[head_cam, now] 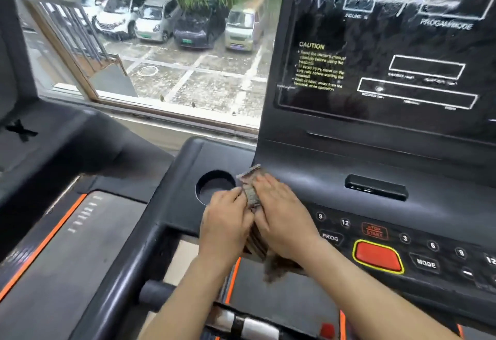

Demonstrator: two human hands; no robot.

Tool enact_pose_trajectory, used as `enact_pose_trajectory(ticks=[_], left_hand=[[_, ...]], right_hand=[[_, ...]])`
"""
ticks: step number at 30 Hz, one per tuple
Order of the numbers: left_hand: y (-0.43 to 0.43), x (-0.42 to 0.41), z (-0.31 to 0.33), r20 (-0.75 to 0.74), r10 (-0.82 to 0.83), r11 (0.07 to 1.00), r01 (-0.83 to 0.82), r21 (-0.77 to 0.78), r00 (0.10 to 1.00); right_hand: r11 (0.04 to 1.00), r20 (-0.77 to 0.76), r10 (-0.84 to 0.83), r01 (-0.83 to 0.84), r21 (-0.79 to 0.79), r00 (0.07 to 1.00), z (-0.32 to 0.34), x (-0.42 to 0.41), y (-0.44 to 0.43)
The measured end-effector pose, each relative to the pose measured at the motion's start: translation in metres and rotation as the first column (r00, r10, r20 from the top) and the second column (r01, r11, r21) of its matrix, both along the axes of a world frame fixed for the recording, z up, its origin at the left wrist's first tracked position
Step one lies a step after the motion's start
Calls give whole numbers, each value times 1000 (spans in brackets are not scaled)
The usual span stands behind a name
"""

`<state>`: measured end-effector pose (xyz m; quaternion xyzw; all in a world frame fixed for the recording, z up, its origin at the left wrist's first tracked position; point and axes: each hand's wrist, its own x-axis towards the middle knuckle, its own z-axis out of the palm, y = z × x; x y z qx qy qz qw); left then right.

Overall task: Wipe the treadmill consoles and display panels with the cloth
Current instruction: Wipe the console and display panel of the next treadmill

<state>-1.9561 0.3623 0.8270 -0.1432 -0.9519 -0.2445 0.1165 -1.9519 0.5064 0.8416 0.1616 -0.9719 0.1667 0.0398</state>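
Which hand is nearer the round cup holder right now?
Left. The left hand sits at the cup holder's lower right edge, gripping the cloth. The right hand lies farther right, on the cloth's other side.

The treadmill console (335, 178) looked like dark matt plastic, smooth, with a dusty sheen. Above it, toward 1 o'clock, the display panel (389, 52) was glossy black, streaked with pale smears. The cloth (251, 194), pressed between both bare hands, appeared soft woven fabric, brownish-grey and rumpled. The red stop button (377, 256) at 3 o'clock looked like smooth, slightly shiny plastic with a yellow rim. At 9 o'clock the neighbouring treadmill's belt (61, 253) seemed matt, dull rubber. The handlebar grip (249, 323) at 6 o'clock gleamed like polished metal.
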Motion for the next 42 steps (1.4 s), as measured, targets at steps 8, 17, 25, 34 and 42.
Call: enact_pose_trajectory(ticks=[8,17,25,34,42], left_hand=[[1,-30,-1,1,97,988,-96,-120,995],[18,-78,18,160,101,986,-78,-145,982],[16,-99,12,171,114,987,-93,-129,979],[-2,-37,37,116,223,948,-243,205,968],[101,-87,93,-175,120,983,-93,156,977]], right_hand=[[991,60,-116,120,-53,991,0,-1,-11],[968,32,-177,179,-173,984,7,-29,-4],[889,-136,-372,311,-336,918,13,-10,6],[282,321,-444,470,-836,837,52,-12,42],[896,-429,-437,427,-124,791,61,-47,91]])
